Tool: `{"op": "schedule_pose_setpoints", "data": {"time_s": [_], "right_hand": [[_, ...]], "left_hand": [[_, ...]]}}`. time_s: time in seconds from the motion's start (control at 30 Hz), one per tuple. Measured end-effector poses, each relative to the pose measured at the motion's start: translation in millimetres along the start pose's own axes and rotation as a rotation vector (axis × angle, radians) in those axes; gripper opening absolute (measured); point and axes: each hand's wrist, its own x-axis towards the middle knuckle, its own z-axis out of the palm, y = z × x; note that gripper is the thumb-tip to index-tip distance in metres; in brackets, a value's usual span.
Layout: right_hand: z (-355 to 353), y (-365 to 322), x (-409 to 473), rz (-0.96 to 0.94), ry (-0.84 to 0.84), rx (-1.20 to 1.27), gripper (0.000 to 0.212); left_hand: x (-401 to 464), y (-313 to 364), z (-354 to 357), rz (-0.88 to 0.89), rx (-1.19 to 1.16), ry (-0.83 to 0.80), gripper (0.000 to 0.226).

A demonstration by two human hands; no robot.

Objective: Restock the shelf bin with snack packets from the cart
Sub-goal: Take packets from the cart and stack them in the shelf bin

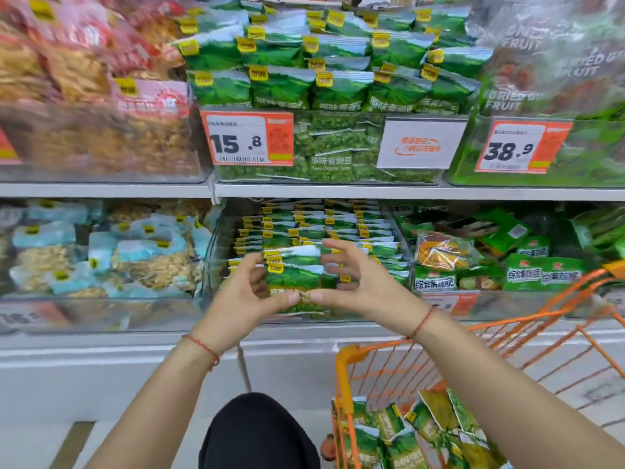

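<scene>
- Left hand (248, 292) and right hand (355, 282) both grasp a small stack of green snack packets (294, 270) — one hand on each side, thumbs meeting under the stack's lower edge.
- The stack is held upright at the front of the clear shelf bin (216, 252), before rows of like packets.
- More green packets lie in the orange cart (345, 374), lower right.

green packets (293, 270) with yellow corner tags, orange wire cart (378, 367), orange-and-white price labels (248, 138)
</scene>
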Motion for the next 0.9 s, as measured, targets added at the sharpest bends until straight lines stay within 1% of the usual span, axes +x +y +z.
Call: {"op": "schedule_pose_setpoints", "data": {"time_s": [0.03,0.1,0.13,0.2,0.27,0.3,0.33,0.4,0.5,0.6,0.7,0.77,0.8,0.9], "right_hand": [[-5.8,1.1,4.0,-0.045,0.083,-0.16,0.08],[-24.3,12.3,14.4,-0.111,0.281,-0.513,0.071],[-35.1,21.7,20.6,-0.097,0.363,-0.616,0.066],[-53.9,42.0,31.6,-0.018,0.467,-0.712,0.06],[-63.7,60.9,39.3,0.032,0.479,-0.784,0.058],[-64.5,67.8,41.5,0.041,0.47,-0.8,0.057],[-63.3,72.5,42.3,0.042,0.461,-0.809,0.057],[-58.6,80.2,43.3,0.027,0.449,-0.827,0.062],[-53.4,97.0,44.9,-0.001,0.453,-0.919,0.076],[-49.8,108.2,45.1,-0.015,0.477,-1.002,0.074],[-48.7,110.1,46.7,-0.023,0.495,-1.015,0.073],[-49.3,111.8,47.4,-0.044,0.495,-1.028,0.071],[-49.3,113.1,47.7,-0.049,0.498,-1.027,0.071],[-48.2,114.9,48.1,-0.054,0.524,-1.011,0.072]], "left_hand": [[7.9,-0.2,-5.9,-0.018,0.003,0.071,0.092],[28.3,-5.0,-17.8,-0.051,0.006,0.17,0.083],[39.6,-8.5,-21.3,-0.071,0.027,0.196,0.084],[58.7,-11.2,-20.5,-0.133,0.09,0.219,0.077],[74.1,-12.8,-13.9,-0.197,0.148,0.254,0.067],[81.5,-13.8,-10.7,-0.244,0.176,0.261,0.071],[89.1,-17.0,-8.7,-0.297,0.195,0.246,0.079],[98.0,-21.7,-5.8,-0.366,0.189,0.161,0.09],[101.2,-27.5,-6.8,-0.411,0.199,0.098,0.089],[101.6,-33.3,-10.8,-0.375,0.239,0.111,0.087],[103.3,-40.4,-10.7,-0.33,0.299,0.212,0.066],[102.9,-37.8,-5.4,-0.323,0.323,0.188,0.058],[103.7,-37.2,-2.4,-0.323,0.333,0.166,0.059],[106.4,-33.0,6.1,-0.331,0.369,0.117,0.076]]}}
